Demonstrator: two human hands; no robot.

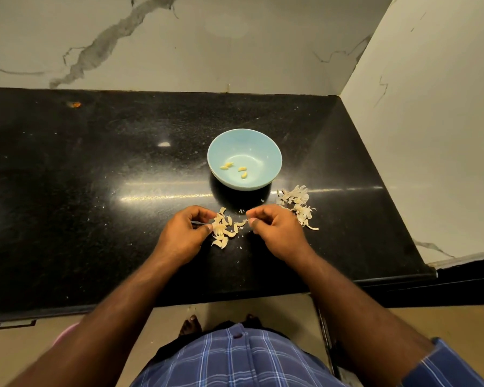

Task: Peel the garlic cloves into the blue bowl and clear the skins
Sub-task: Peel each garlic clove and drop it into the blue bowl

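On the black granite countertop (95,191) stands a pale blue bowl (244,159), upright, a little right of centre. Inside it lie 4 peeled garlic cloves (236,169), yellowish: 2 touching at about 9 o'clock of the bowl's floor, 2 more close together near its centre.

At 6 o'clock from the bowl, near but apart from it, sits a small cluster of unpeeled garlic cloves (224,230) with papery skin on them. The left hand (183,234) is at the cluster's 9 o'clock side, fingers curled, thumb and forefinger pinching a clove at the cluster's left edge. The right hand (277,230) is at the cluster's 3 o'clock, fingers also curled; its thumb and forefinger tips press together on what looks like a thin scrap of skin, though the piece is too small to name with certainty. Both hands rest low over the countertop, well apart from the bowl.

At 4 o'clock from the bowl, just beyond the right hand's knuckles, a heap of loose garlic skins (296,205) spreads over the counter, white and flaky, trailing toward 5 o'clock. Tiny flecks of skin dot the surface between the hands.

White marble-veined wall panels (179,46) rise behind and to the right. The person wears a blue checked shirt (235,358).
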